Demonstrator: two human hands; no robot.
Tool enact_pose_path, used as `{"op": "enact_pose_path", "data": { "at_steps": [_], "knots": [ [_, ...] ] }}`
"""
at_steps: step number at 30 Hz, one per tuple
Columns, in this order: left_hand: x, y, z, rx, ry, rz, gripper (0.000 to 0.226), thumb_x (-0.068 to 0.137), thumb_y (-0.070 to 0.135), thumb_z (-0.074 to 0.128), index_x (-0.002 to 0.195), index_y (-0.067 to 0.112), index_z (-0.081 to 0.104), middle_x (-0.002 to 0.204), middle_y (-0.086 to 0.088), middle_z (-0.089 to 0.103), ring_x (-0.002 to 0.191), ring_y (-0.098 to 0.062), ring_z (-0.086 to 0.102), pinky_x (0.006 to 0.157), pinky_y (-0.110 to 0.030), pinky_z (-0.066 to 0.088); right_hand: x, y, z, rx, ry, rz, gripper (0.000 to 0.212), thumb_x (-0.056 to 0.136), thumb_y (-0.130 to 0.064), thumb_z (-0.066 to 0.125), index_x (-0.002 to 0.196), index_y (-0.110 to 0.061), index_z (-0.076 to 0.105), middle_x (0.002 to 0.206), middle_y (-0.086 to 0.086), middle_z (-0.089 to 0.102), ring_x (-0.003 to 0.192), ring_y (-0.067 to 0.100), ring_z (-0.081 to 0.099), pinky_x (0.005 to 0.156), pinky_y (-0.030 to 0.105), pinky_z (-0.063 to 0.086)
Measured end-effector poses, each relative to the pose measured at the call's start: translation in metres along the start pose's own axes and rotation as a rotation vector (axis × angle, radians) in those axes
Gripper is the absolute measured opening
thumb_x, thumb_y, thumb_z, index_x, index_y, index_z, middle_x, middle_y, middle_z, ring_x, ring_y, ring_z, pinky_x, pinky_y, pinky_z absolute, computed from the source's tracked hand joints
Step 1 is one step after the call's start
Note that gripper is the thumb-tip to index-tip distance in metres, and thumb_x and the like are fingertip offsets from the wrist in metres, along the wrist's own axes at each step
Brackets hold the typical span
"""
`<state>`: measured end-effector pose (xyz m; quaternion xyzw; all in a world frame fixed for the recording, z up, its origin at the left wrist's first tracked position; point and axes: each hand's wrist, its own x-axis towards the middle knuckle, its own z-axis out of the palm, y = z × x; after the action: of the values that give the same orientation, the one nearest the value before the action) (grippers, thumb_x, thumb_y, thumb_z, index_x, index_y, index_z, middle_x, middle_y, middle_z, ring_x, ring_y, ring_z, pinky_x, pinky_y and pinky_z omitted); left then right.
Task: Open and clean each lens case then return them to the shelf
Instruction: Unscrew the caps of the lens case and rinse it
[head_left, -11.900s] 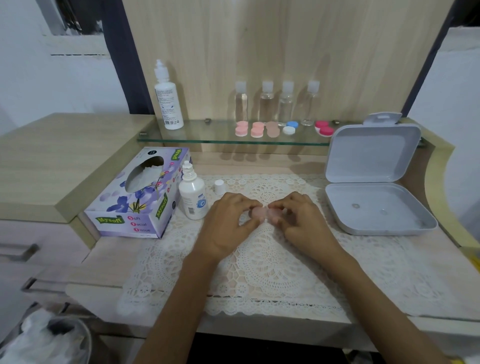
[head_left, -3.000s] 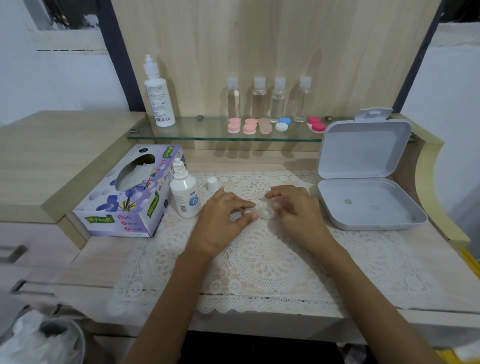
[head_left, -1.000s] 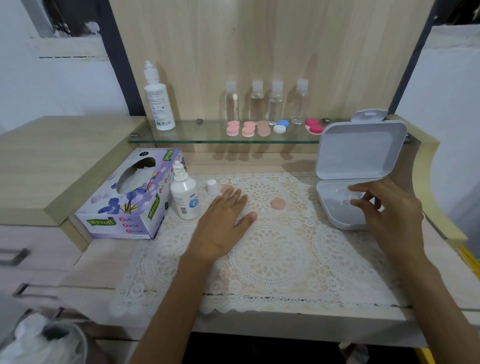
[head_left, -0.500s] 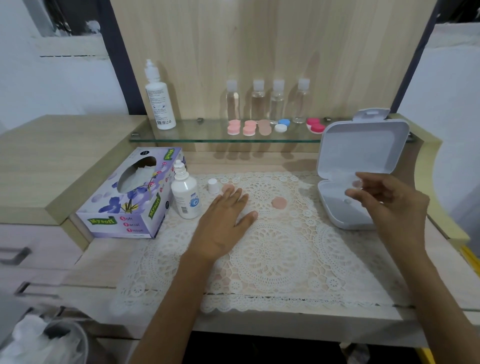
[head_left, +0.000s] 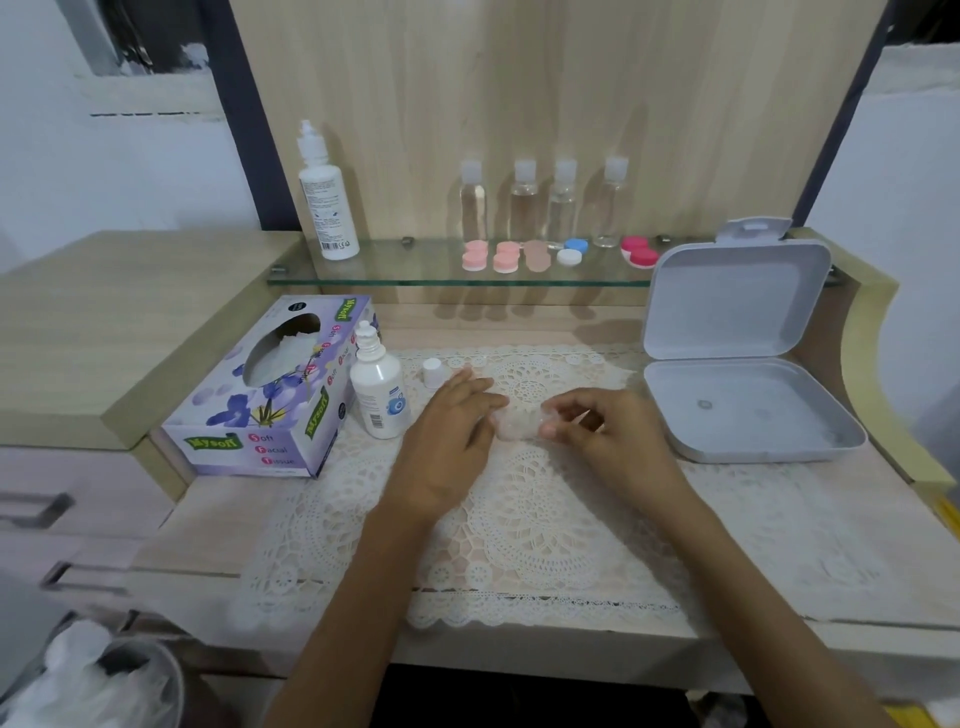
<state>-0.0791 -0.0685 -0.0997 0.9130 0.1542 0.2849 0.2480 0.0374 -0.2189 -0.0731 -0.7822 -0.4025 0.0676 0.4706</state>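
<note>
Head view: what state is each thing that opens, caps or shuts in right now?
Grey box: open, lid upright.
Dropper bottle: uncapped, upright.
Cap: off, standing on doily.
Tall bottle: capped, on shelf.
Clear bottles: all four capped.
Shelf cases: shut.
Tissue box: open, tissue showing.
Case: too blurred to tell; left hand flat against it, right hand pinching its end.

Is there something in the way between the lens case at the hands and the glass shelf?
Nothing visible does. Only the lace mat lies between the lens case and the glass shelf; the small white cap stands off to the left.
</note>
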Motion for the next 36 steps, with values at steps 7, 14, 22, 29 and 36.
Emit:
{"op": "enact_pose_path", "data": {
  "at_steps": [7,14,22,29,36],
  "knots": [
    [0.0,0.006,-0.001,-0.053,-0.006,0.034,0.028,0.084,0.039,0.056,0.102,0.023,0.07,0.123,0.01,0.059,0.135,-0.005,0.033,0.11,-0.026,0.026,0.0,0.002,0.005,-0.142,-0.032,-0.087,0.025,0.078,-0.028,0.075,0.1,-0.017,0.073,0.087,-0.004,0.063,0.065,-0.002,0.048,0.063,0.006,0.036],
    [0.0,0.005,0.0,-0.026,-0.011,0.034,0.026,0.08,0.036,0.058,0.1,0.024,0.07,0.119,0.012,0.06,0.132,-0.004,0.036,0.107,-0.024,0.028,-0.002,0.002,0.005,-0.111,-0.05,-0.112,0.036,0.073,-0.029,0.079,0.107,-0.021,0.071,0.09,-0.005,0.062,0.063,-0.001,0.048,0.065,0.006,0.038],
    [-0.004,0.028,-0.018,-0.047,0.256,0.322,0.015,0.087,0.009,0.062,0.099,0.009,0.071,0.102,0.002,0.068,0.104,-0.013,0.06,0.089,-0.032,0.048,-0.004,0.003,0.01,-0.13,-0.028,-0.119,0.027,0.077,-0.029,0.076,0.103,-0.022,0.073,0.091,-0.007,0.061,0.069,-0.002,0.05,0.065,0.004,0.037],
    [0.002,0.056,-0.058,0.006,0.567,0.511,0.014,0.084,-0.007,0.058,0.09,-0.001,0.07,0.091,-0.008,0.07,0.087,-0.017,0.065,0.081,-0.03,0.051,-0.004,0.006,0.012,-0.124,-0.023,-0.134,0.027,0.079,-0.028,0.075,0.105,-0.02,0.072,0.09,-0.007,0.059,0.075,-0.009,0.05,0.066,0.004,0.037],
    [0.02,0.034,-0.136,0.044,0.897,0.134,0.022,0.088,0.004,0.05,0.095,0.008,0.071,0.092,-0.001,0.066,0.085,-0.01,0.059,0.073,-0.02,0.047,-0.006,0.007,0.014,-0.12,-0.02,-0.116,0.024,0.08,-0.027,0.074,0.104,-0.022,0.072,0.092,-0.009,0.059,0.068,-0.007,0.049,0.063,0.008,0.035]
  ]
}}
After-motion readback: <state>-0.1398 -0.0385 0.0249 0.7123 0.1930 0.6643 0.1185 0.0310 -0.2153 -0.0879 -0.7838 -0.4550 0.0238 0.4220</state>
